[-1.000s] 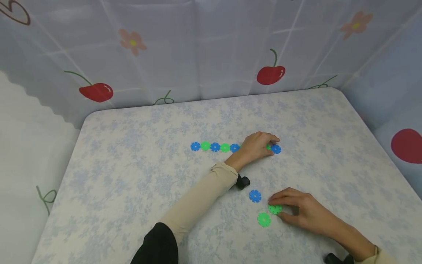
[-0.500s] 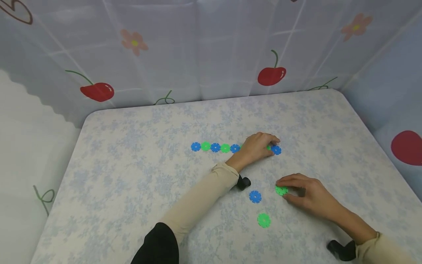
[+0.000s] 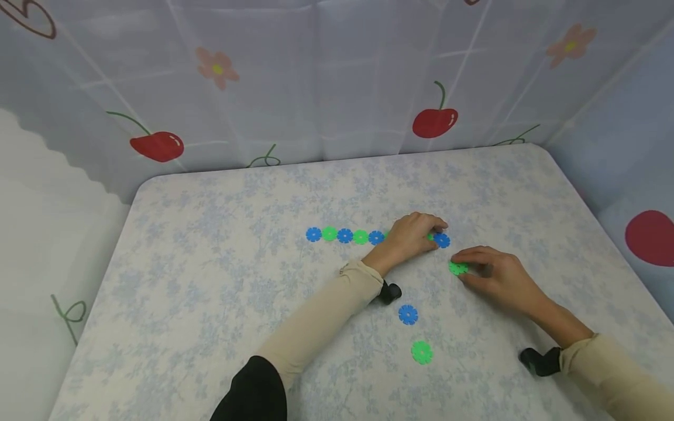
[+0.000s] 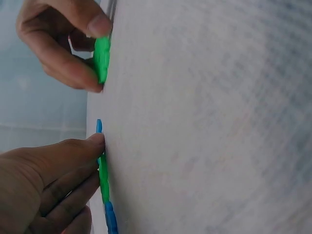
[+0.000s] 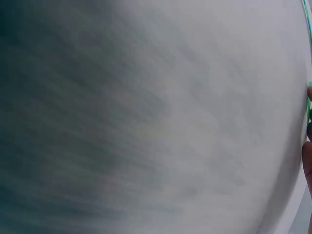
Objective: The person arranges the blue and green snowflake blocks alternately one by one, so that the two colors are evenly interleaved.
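A row of flat notched plastic discs in alternating blue (image 3: 344, 235) and green (image 3: 360, 237) lies across the table. My left hand (image 3: 408, 237) reaches over its right part and hides the discs beneath. Its thumb and fingers hold the row near the blue end disc (image 3: 442, 240), which sticks out past the fingertips. In the left wrist view the thumb presses where this blue disc meets a green one (image 4: 104, 180). My right hand (image 3: 500, 278) pinches a loose green disc (image 3: 458, 268) between thumb and fingers, just to the right of and nearer than the row's end.
A loose blue disc (image 3: 408, 314) and a loose green disc (image 3: 422, 352) lie on the flowered tablecloth (image 3: 184, 280) in front of the left forearm. A patterned curtain (image 3: 316, 82) hangs behind the table's far edge. Black wrist cameras (image 3: 541, 362) sit at both cuffs.
My right hand has carried the green disc away from beside the loose discs, forward and slightly right, toward the row's end. The left hand has stayed on the row.
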{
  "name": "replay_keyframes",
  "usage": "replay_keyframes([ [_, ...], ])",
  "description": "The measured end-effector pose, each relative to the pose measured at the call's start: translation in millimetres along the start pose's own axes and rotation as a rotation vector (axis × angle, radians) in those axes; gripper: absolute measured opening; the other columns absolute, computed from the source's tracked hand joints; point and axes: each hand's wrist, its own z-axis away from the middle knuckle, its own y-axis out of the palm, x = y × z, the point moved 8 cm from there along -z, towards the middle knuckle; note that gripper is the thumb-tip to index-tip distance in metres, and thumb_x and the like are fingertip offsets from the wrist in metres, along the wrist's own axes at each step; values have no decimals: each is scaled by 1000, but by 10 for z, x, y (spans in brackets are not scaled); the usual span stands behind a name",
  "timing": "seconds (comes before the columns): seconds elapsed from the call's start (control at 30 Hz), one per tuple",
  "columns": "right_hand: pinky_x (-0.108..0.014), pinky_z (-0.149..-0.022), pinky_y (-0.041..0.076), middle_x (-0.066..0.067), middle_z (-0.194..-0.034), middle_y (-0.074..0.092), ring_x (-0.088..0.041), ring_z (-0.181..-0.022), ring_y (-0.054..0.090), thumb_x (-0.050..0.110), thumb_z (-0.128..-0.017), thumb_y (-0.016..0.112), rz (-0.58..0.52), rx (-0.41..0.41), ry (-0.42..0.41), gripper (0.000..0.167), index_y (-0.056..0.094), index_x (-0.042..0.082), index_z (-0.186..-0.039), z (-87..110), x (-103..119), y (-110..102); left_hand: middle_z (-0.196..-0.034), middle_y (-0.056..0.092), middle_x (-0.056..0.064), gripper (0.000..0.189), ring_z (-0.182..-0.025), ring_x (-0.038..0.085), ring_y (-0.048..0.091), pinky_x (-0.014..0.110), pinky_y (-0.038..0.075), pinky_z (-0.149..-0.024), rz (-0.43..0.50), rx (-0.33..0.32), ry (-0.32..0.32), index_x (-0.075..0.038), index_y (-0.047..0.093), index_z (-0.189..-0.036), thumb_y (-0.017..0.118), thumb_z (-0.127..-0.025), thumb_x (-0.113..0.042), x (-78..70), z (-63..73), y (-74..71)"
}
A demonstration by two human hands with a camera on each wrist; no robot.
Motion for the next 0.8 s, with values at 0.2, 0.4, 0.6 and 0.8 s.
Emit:
replay_keyframes([
  [0.2,-15,-78,44,-4,-114,69,-18,-101,62,0,-78,80,32,-16,-14,36,73,11,-112,-122,-78,-39,-119,69,-6,42,-107,5,62,16,48,-85,-8,-1,2,-17,66,-130,76,-89,-20,-1,0,4],
  [0.4,-17,-72,46,-8,-112,69,-20,-94,63,-2,-79,78,61,-31,0,34,73,7,-111,-235,-169,-74,-118,69,-6,43,-106,5,63,16,49,-84,-13,-10,10,-16,67,-129,77,-88,-19,-2,0,-1],
  [0.6,-22,-69,48,-10,-112,69,-22,-91,64,0,-81,77,69,-25,72,31,73,5,-111,-329,-249,-72,-117,70,-5,42,-105,5,63,16,48,-84,-7,-17,22,-16,67,-128,77,-87,-19,-4,-9,2],
  [0.8,-32,-69,51,-13,-113,68,-25,-91,64,-1,-82,76,66,-22,141,30,72,4,-111,-392,-294,-62,-116,70,-5,43,-105,6,63,17,48,-85,-8,-23,20,-16,67,-128,78,-87,-19,-3,-5,-8],
])
